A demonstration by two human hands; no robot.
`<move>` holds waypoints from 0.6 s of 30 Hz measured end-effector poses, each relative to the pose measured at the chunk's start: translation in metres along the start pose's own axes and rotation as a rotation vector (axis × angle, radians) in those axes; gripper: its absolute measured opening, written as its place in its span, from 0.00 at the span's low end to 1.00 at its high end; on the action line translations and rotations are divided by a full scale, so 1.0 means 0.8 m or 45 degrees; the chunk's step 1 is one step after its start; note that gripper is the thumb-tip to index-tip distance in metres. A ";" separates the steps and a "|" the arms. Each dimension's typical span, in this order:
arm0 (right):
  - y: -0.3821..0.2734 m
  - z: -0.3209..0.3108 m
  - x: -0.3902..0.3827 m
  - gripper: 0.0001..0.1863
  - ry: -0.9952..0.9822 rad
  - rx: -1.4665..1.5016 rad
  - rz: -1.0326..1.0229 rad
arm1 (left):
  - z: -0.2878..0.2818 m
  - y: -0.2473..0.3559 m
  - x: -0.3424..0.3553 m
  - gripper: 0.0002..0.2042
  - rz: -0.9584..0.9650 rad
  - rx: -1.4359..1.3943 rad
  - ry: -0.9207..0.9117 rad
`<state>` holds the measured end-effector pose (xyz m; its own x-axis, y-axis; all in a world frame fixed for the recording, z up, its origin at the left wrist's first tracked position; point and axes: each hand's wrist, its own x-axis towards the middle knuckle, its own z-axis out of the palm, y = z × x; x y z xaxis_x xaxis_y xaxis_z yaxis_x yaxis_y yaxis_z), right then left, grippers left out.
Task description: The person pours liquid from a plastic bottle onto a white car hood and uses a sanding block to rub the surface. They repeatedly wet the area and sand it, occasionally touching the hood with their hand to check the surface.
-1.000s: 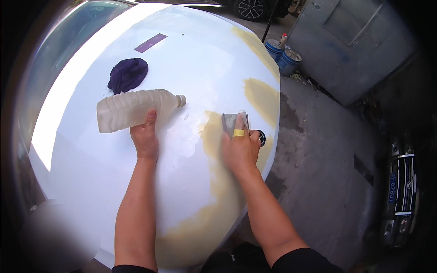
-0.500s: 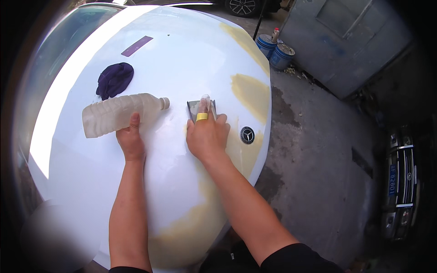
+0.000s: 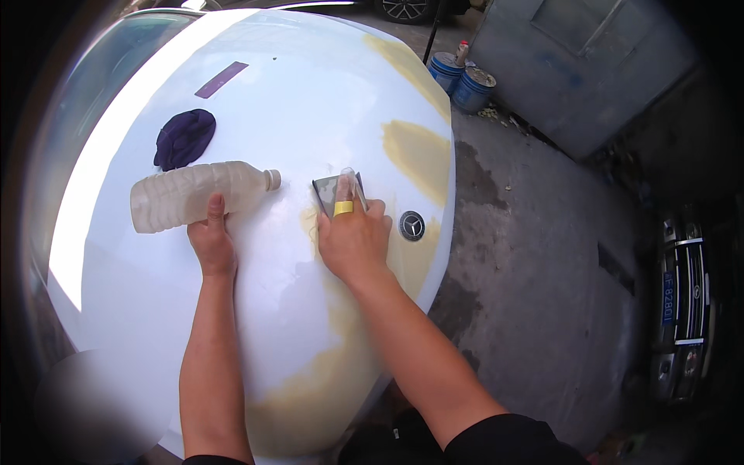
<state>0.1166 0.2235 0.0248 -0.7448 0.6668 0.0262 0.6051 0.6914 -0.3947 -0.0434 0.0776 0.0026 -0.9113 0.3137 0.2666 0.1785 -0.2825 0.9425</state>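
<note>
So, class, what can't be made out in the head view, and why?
In the head view:
- Left hand: partly hidden behind the bottle.
- Grey pad: partly covered by the right hand.
- Wheel: cut off by the upper edge.
- Pale lower-left shape: too blurred to identify.

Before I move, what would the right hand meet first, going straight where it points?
Ahead of the right hand, the white car hood looks free to its far edge, though depth is unclear.

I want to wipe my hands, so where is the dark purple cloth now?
In the head view, the dark purple cloth lies on the white hood, left of centre, between the translucent bottle in the left hand and the flat purple strip.
</note>
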 end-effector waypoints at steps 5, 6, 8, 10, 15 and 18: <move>0.023 -0.004 -0.020 0.38 -0.011 -0.052 0.112 | -0.010 -0.001 0.001 0.28 0.023 0.036 -0.005; 0.011 -0.002 -0.002 0.37 -0.002 -0.040 0.057 | -0.006 -0.001 0.002 0.29 0.019 0.053 -0.016; -0.006 0.002 0.028 0.37 0.005 -0.172 -0.122 | 0.015 -0.006 0.001 0.29 0.034 0.028 -0.014; 0.005 0.008 0.022 0.37 0.005 -0.011 -0.221 | 0.009 -0.004 -0.001 0.29 0.035 0.034 -0.007; 0.058 0.024 -0.092 0.35 0.125 0.150 -0.489 | -0.010 -0.001 0.001 0.29 0.052 0.094 0.015; 0.053 0.011 -0.009 0.35 0.124 0.181 -0.521 | 0.003 -0.006 0.002 0.29 0.044 0.067 0.006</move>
<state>0.1449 0.2455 -0.0002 -0.8809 0.3739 0.2904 0.2163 0.8635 -0.4557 -0.0447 0.0816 -0.0012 -0.9060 0.3004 0.2982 0.2289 -0.2451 0.9421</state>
